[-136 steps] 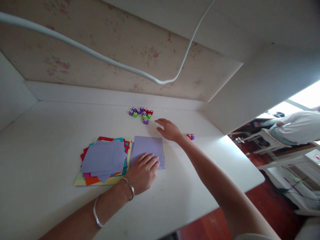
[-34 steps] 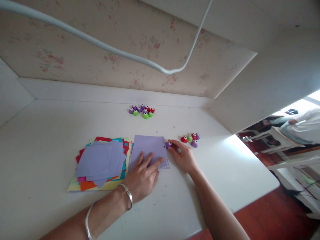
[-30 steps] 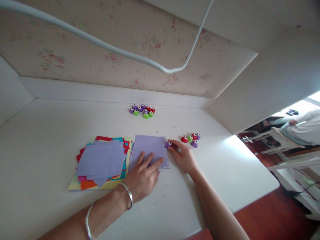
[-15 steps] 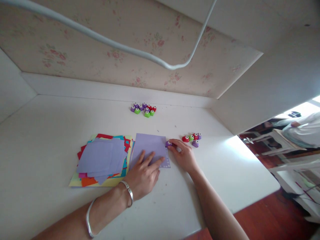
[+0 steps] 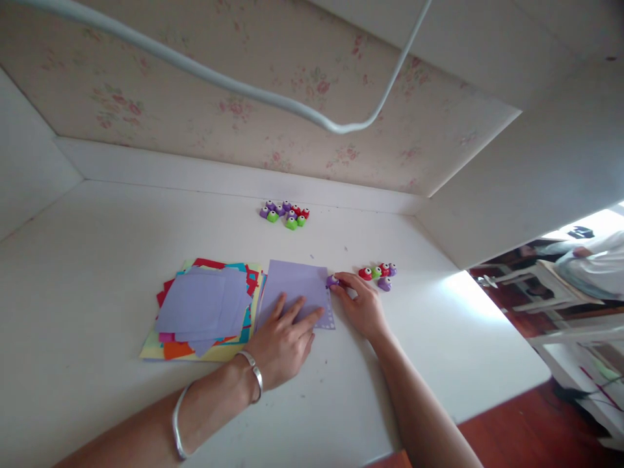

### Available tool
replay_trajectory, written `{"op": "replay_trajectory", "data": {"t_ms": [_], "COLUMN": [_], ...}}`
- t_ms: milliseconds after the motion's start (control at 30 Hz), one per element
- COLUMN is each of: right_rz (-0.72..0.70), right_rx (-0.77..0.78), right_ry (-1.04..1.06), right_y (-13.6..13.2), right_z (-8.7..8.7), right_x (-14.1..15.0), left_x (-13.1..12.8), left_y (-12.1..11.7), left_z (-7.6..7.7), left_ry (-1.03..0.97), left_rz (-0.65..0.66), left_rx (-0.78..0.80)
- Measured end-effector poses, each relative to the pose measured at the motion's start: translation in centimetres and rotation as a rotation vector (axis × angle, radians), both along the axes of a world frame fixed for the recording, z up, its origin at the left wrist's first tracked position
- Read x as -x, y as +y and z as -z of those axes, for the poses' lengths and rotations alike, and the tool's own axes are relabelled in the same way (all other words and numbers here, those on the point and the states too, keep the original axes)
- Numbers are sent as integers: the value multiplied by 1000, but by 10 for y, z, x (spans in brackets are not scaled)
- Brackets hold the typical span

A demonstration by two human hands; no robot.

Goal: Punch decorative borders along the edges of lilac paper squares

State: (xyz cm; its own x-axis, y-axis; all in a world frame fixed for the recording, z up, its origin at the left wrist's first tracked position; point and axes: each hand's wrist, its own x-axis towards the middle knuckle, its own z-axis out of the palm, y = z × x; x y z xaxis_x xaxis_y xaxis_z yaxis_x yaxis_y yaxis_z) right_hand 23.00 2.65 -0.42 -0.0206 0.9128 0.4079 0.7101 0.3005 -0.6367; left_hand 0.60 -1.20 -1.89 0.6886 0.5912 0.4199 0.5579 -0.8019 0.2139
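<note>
A purple sheet of paper (image 5: 297, 283) lies on the white table, with small punched holes along its right edge and lower right corner. My left hand (image 5: 283, 341) rests flat on its lower part, fingers spread. At the sheet's right edge, my right hand (image 5: 359, 302) grips a small purple craft punch (image 5: 332, 281) between thumb and fingers. Just right of that hand sit several more punches: a red punch (image 5: 365, 273), a green punch (image 5: 376, 273) and a purple punch (image 5: 385, 284) among them.
A stack of coloured paper (image 5: 202, 305), purple on top, lies left of the sheet. Several green, red and purple punches (image 5: 291, 223) cluster near the back wall. A white cable (image 5: 336, 127) hangs above. Another person (image 5: 595, 260) is at far right.
Earlier my right hand was open near the back cluster; now it holds a purple punch at the sheet's edge. More punches stand in the right group. Over the last second the hands barely move.
</note>
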Motion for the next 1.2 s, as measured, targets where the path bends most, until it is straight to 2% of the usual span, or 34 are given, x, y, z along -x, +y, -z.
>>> {"op": "replay_trajectory", "data": {"t_ms": [400,633,1200], "right_rz": [-18,-27,-49], "right_rx": [-22,56,63], "right_ry": [-34,-37,45], "right_y": [0,-2,2], "right_z": [2,-3,-3], "right_x": [0,2,0], "left_x": [2,1,2], "left_y": [0,1,2], "left_z": [-1,0,-2], "left_ry": [39,15,57], "left_rz": [31,29,44], "left_rx": [18,39,11]}}
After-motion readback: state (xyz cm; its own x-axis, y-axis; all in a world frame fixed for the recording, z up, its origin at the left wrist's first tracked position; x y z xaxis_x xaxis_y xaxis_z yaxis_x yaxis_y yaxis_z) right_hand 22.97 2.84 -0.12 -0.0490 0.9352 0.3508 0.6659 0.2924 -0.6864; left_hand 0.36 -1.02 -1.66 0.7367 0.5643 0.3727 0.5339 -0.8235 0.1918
